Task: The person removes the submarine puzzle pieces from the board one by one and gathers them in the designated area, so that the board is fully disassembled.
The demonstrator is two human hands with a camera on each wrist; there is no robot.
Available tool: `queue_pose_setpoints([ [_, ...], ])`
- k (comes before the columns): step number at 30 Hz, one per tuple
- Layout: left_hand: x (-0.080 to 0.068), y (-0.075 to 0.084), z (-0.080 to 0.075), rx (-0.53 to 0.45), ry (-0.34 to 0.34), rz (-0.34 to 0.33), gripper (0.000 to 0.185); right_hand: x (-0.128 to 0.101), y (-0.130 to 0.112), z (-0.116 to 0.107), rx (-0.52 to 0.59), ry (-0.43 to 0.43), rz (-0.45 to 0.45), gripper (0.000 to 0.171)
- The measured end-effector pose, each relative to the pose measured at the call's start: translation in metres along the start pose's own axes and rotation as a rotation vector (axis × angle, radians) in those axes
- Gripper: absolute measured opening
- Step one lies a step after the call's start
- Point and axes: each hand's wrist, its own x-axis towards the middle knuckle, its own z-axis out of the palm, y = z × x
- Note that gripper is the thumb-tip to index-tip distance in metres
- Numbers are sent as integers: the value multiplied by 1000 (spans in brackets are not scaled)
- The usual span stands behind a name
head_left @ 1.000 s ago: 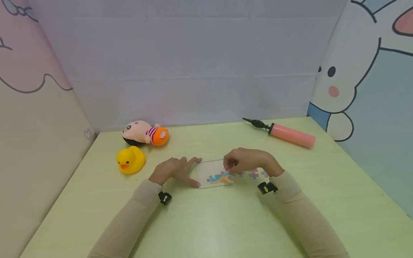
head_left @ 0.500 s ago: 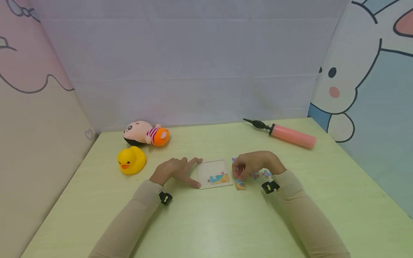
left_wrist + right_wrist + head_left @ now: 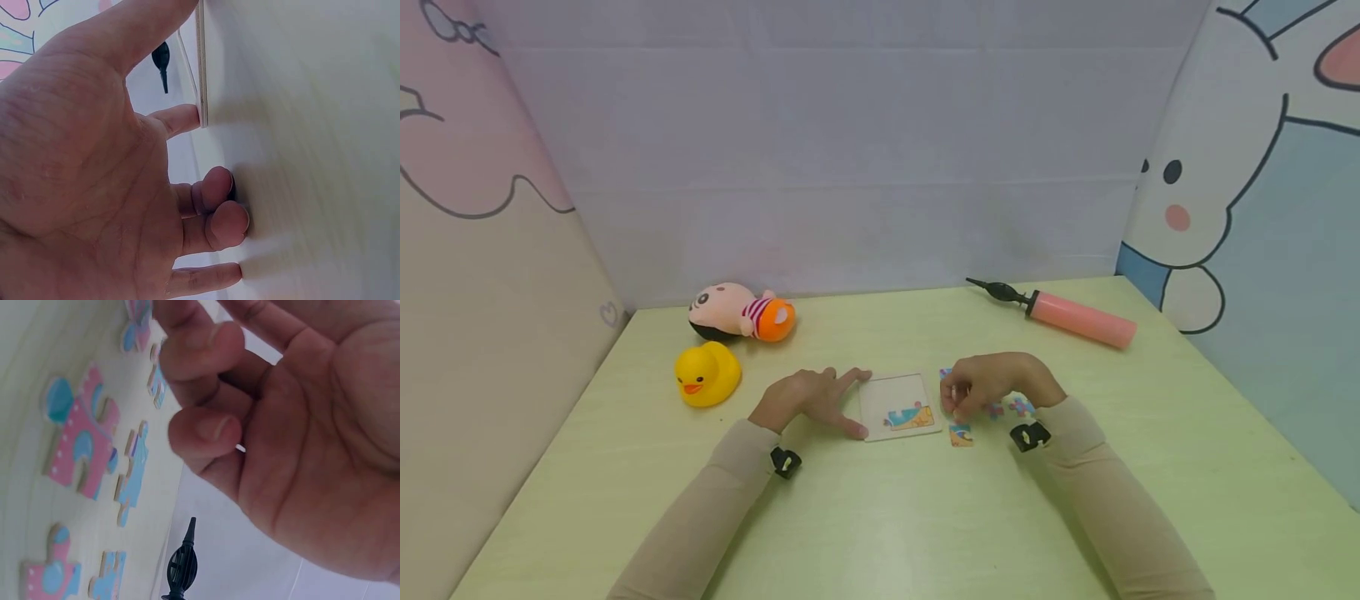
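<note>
My left hand lies at the left side of a pale square puzzle board, thumb and index finger spread to its two left corners. In the left wrist view the index fingertip touches the end of the board's edge. A blue and sand-coloured strip of joined puzzle pieces lies along the board's near side. Right of the board, my right hand has its fingers bent down, thumb and fingertips at the upper edge of a blue and sandy puzzle piece. The thumb is out of the right wrist view.
Several loose pink and blue puzzle pieces lie under and beside the right hand. A yellow rubber duck and a plush doll sit at the left. A pink hand pump lies at the back right, before the wall.
The right hand has drawn back rightward from over the board with the sandy piece. That piece has turned and now sits squarer beside the board. The left hand has stayed on the board.
</note>
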Motion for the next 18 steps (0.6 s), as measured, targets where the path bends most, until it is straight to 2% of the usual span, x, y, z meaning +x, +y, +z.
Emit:
queue_pose_setpoints([
  [7, -2, 2, -1, 3, -4, -3, 97, 7, -12, 5, -91, 124, -96, 12],
  [12, -1, 2, -2, 6, -7, -19, 97, 15, -23, 12, -109, 185, -84, 11],
  [18, 1, 1, 0, 11, -5, -21, 98, 24, -32, 23, -170, 195, -71, 20],
])
